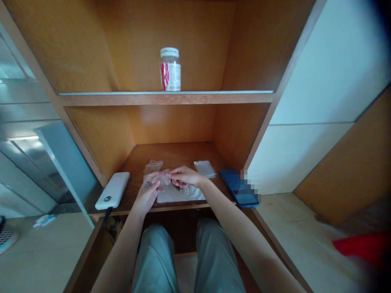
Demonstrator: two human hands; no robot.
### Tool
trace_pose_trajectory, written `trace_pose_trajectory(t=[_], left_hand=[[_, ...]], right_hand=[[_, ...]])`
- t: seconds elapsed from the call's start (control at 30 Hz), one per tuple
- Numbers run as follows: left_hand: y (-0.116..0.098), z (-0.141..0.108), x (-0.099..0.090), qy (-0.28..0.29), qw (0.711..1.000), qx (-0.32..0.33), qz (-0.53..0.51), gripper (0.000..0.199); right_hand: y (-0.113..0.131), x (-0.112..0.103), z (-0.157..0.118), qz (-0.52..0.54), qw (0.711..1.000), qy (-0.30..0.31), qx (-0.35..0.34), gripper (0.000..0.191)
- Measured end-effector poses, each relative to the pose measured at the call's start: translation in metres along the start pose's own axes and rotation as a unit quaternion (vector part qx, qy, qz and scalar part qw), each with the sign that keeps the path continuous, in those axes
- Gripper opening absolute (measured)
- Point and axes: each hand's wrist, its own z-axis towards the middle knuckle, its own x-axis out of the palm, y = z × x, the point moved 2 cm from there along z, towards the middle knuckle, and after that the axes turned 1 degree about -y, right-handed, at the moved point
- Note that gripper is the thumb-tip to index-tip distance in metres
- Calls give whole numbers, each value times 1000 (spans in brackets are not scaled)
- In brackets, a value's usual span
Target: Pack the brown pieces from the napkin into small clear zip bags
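Clear plastic, head view: small bag (165,177) between the 2 hands, above the lower shelf (174,149). Left hand (148,195) holds it; right hand (186,176) has fingers narrowed at its edge, grip too small to tell. Good handling likely needs steady left support, light fingertip pressure and work kept over the pale sheet (166,198).

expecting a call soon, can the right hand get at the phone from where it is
Probably yes: the phone lies just right of the right forearm with nothing seen between them, though the right hand is busy at the small clear bag.
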Motion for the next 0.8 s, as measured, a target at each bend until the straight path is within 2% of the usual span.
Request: trace_pose_trajectory(t=[0.07,0.13,0.2,0.23,0.3,0.37,0.5,0.7,0.8], left_hand=[[1,1,-1,-7,1000,-4,-2,33],[2,1,-2,-15,1000,-6,-3,32],[2,1,-4,-21,1000,-7,-4,32],[3,2,-4,-21,1000,-7,-4,31],[3,2,-4,-20,1000,-9,-5,30],[3,2,-3,-16,1000,-12,-2,30],[3,4,-2,-12,1000,-11,22,30],[1,14,5,-5,997,-31,77,31],[0,25,13,9,991,-51,124,32]], right_hand=[[-4,-9,1,23,997,-73,-24,34],[-13,-21,5,46,977,-204,-44,41],[-25,-31,9,68,931,-356,-42,49],[-31,-34,11,81,908,-410,-33,52],[-42,-36,15,93,878,-469,-38,56],[-49,-33,19,82,873,-480,-42,59],[-55,-22,21,24,890,-454,-28,63],[-59,-17,22,29,900,-436,-6,67],[-62,-18,22,45,900,-434,-17,67]])
